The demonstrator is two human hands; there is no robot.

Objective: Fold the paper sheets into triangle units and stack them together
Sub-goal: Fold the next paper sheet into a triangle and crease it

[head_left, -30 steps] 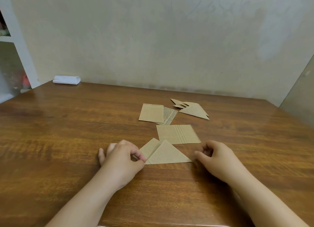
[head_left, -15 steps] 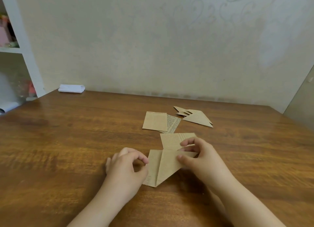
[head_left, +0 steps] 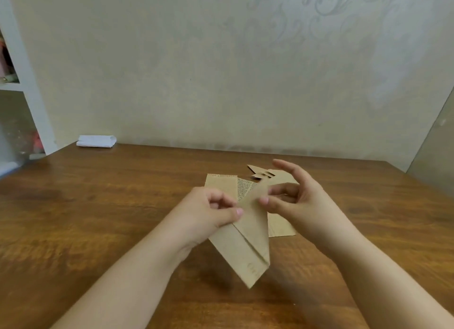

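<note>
A partly folded tan paper piece (head_left: 248, 245) is held up off the wooden table (head_left: 98, 218), its point hanging toward me. My left hand (head_left: 208, 212) pinches its upper left edge. My right hand (head_left: 294, 200) pinches the top edge between thumb and fingers, with the other fingers spread. Behind the hands lie flat tan sheets (head_left: 222, 182), one showing printed text (head_left: 244, 188), and another sheet (head_left: 280, 226) under my right wrist. A small stack of finished triangle units (head_left: 260, 172) lies farther back, partly hidden by my right hand.
A folded white cloth (head_left: 96, 141) lies at the table's far left corner against the wall. A white shelf unit (head_left: 24, 82) stands on the left. The table's right corner ends near a wall panel (head_left: 432, 156).
The folded piece lay flat on the table a second ago; both hands have since picked it up and turned it, so that it hangs raised above the table. My view has moved closer.
</note>
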